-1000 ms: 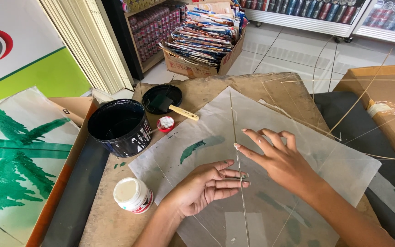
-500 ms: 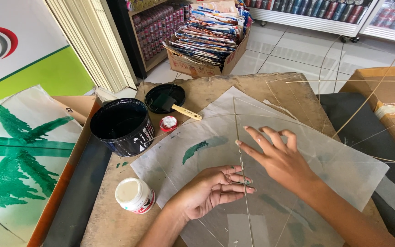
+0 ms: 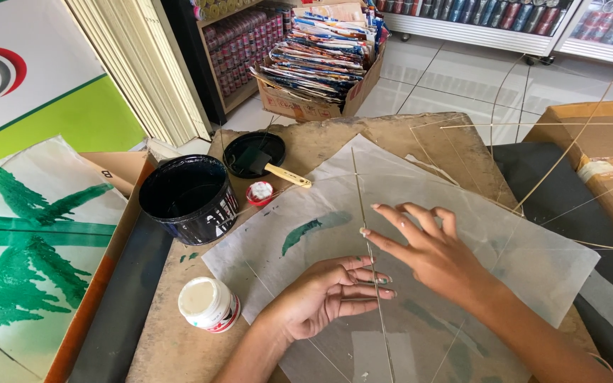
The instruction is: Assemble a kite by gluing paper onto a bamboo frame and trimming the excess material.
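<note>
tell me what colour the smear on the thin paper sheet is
Green smear, just left of the left hand; head view.

Both hands, left hand (image 3: 321, 301) and right hand (image 3: 431, 252), press a thin stick (image 3: 370, 255) onto translucent paper (image 3: 505, 241) beside a black paint bucket (image 3: 187, 198) on the table (image 3: 172, 340).
</note>
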